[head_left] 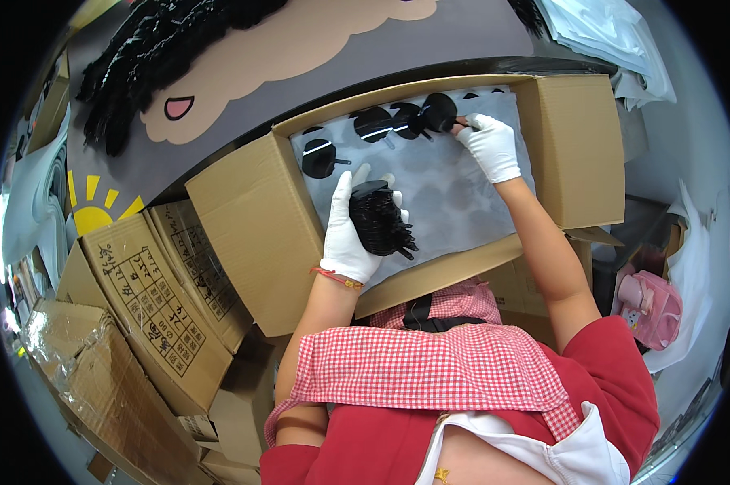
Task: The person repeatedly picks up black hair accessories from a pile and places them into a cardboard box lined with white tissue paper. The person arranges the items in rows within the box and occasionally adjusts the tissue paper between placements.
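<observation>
At upper centre of the frame, over the carton (573,153), pinching a round black piece (440,111) by its stem with the right hand (492,148); mid-frame, clasping a black bundle (374,218) in the left hand (346,245). Seemingly laid: several pieces (319,158) high on the pale sheet (470,206); remaining: that bundle.

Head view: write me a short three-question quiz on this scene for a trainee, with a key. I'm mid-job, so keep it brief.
1. What does the left hand hold?
A) the pink bag
B) a black bunch
C) a box flap
2. True or false: the uncovered black discs are toward the far side of the pale sheet, away from the person's body.
3. Fill in the blank: the right hand is covered by a white ____.

Key: 1. B; 2. true; 3. glove
</observation>
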{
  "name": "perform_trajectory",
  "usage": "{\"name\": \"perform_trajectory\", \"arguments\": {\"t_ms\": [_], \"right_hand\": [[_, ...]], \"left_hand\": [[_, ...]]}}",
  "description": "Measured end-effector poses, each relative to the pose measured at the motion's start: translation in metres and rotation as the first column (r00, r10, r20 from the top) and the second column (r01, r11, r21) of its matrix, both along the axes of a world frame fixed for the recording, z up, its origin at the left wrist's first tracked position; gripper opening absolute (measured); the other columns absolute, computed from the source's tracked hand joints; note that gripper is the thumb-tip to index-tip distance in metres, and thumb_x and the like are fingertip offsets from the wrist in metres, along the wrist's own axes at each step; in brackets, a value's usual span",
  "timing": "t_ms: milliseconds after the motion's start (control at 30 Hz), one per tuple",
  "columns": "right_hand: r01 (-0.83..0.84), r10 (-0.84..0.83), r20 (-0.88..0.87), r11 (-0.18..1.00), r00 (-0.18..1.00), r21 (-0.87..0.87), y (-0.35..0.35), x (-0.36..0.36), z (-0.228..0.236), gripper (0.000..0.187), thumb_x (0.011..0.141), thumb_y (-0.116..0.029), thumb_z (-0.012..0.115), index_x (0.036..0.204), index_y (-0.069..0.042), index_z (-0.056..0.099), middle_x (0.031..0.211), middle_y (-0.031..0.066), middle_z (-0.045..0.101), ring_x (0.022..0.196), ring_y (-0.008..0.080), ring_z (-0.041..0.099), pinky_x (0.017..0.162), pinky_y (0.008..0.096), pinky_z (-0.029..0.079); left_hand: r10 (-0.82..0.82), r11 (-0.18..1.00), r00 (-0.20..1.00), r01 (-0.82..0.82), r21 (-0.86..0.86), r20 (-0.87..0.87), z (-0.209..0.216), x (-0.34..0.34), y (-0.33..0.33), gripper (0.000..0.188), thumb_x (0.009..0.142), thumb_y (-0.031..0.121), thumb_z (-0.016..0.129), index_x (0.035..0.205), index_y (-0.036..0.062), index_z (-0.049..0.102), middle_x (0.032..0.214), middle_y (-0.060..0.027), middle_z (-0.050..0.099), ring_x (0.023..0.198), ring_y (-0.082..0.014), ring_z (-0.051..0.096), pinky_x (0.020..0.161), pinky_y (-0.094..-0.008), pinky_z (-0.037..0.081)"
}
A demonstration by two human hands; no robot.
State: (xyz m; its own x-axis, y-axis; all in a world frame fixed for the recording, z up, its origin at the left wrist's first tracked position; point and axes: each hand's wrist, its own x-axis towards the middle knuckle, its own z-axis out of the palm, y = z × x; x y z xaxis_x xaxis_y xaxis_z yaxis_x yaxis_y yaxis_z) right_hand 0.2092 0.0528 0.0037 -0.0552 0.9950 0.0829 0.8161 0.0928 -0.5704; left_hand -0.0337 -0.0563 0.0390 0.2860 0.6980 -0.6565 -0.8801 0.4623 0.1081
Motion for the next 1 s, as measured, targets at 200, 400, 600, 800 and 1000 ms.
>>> {"name": "perform_trajectory", "arguments": {"t_ms": [200, 400, 600, 800, 1000], "right_hand": [[0.141, -0.143, 0.065, 0.990, 0.988, 0.026, 0.002, 0.053, 0.002, 0.020, 0.079, -0.016, 0.075, 0.095, -0.006, 0.073, 0.088, 0.0133, 0.071, 0.076, 0.0253, 0.069, 0.074, 0.0308, 0.054], [0.078, -0.178, 0.353, 0.957, 0.919, 0.280, 0.013, 0.084, 0.022, 0.017, 0.079, -0.019, 0.074, 0.092, -0.008, 0.073, 0.090, 0.0118, 0.071, 0.081, 0.0296, 0.068, 0.075, 0.0350, 0.055], [0.072, -0.112, 0.199, 0.977, 0.973, 0.200, -0.004, 0.063, 0.044, 0.015, 0.083, -0.025, 0.070, 0.087, -0.010, 0.073, 0.083, 0.0119, 0.070, 0.075, 0.0300, 0.067, 0.069, 0.0368, 0.055], [-0.259, 0.142, -0.301, 0.881, 0.943, -0.395, -0.063, -0.017, 0.109, 0.024, 0.079, -0.025, 0.074, 0.089, -0.003, 0.073, 0.077, 0.0164, 0.069, 0.070, 0.0286, 0.067, 0.066, 0.0328, 0.053], [-0.294, 0.242, -0.167, 0.764, 0.956, -0.575, -0.065, -0.035, 0.113, 0.026, 0.076, -0.026, 0.075, 0.087, -0.003, 0.073, 0.079, 0.0181, 0.069, 0.072, 0.0312, 0.068, 0.068, 0.0346, 0.053]], "left_hand": [[-0.127, 0.990, 0.988, 0.122, -0.070, -0.083, -0.010, 0.021, 0.016, 0.039, 0.091, 0.041, 0.063, 0.121, 0.0163, 0.058, 0.107, -0.0072, 0.065, 0.088, -0.0216, 0.063, 0.075, -0.0396, 0.054], [-0.135, 0.990, 0.989, 0.133, -0.042, -0.065, -0.029, 0.032, 0.020, 0.032, 0.090, 0.038, 0.065, 0.106, 0.0100, 0.066, 0.096, -0.0054, 0.067, 0.086, -0.0214, 0.063, 0.075, -0.0348, 0.053], [-0.077, 0.962, 0.939, 0.158, 0.224, -0.334, -0.006, 0.056, 0.019, 0.047, 0.092, 0.020, 0.063, 0.136, 0.0107, 0.050, 0.114, -0.0085, 0.063, 0.097, -0.0209, 0.063, 0.085, -0.0354, 0.054], [-0.074, 0.889, 0.914, 0.242, 0.389, -0.400, 0.007, 0.054, 0.014, 0.054, 0.090, 0.014, 0.066, 0.140, 0.0095, 0.044, 0.128, -0.0104, 0.058, 0.113, -0.0196, 0.059, 0.094, -0.0338, 0.052], [-0.084, 0.837, 0.812, 0.371, 0.402, -0.577, 0.003, 0.033, -0.013, 0.056, 0.086, 0.008, 0.071, 0.137, 0.0053, 0.047, 0.127, -0.0106, 0.059, 0.111, -0.0190, 0.060, 0.095, -0.0322, 0.051]]}}
